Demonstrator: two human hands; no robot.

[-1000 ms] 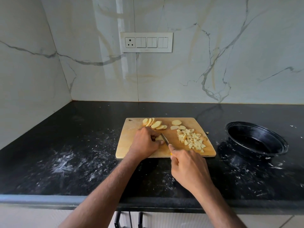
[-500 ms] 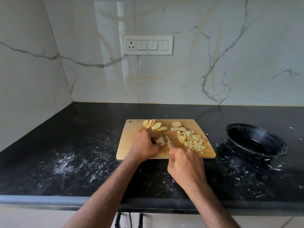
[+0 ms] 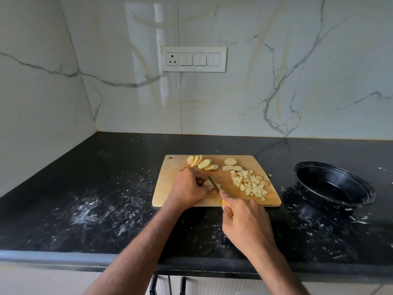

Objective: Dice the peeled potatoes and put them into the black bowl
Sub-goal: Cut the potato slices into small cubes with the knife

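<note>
A home kitchen: black stone counter (image 3: 106, 188), marble-look backsplash (image 3: 297, 71) (with switch panel (image 3: 193, 58)), wooden chopping board (image 3: 170, 188).

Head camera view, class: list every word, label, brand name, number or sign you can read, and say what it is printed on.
No readable text anywhere in this view.
Switch plate on the wall: a faint mark on its lower edge, too small to read.
Cutting board, black bowl, knife: no label or brand visible.
</note>
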